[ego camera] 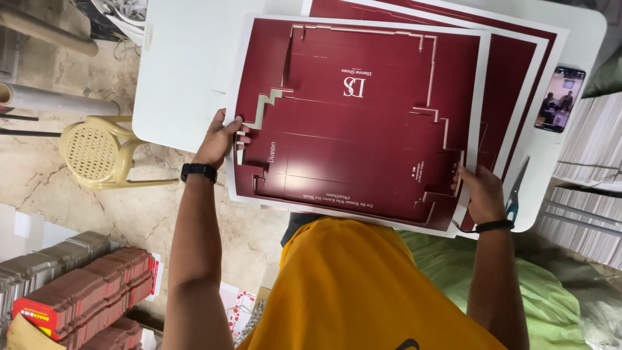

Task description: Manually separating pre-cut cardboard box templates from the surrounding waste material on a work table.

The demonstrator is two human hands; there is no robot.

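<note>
I hold a large dark-red die-cut card sheet (363, 116) with a white border by both side edges, above a white table (188, 71). My left hand (220, 139) grips the sheet's left edge, thumb on top beside a stepped cut-out. My right hand (483, 191) grips the lower right corner. The box outline is cut into the sheet and partly lifted from its white frame. Beneath it lies a stack of similar dark-red sheets (518, 71).
A phone (560, 98) with a lit screen lies at the table's right edge, scissors (514, 194) beside my right hand. A cream plastic chair (97, 152) stands on the left, folded red cartons (97, 285) at lower left, white sheet stacks (593, 168) on the right.
</note>
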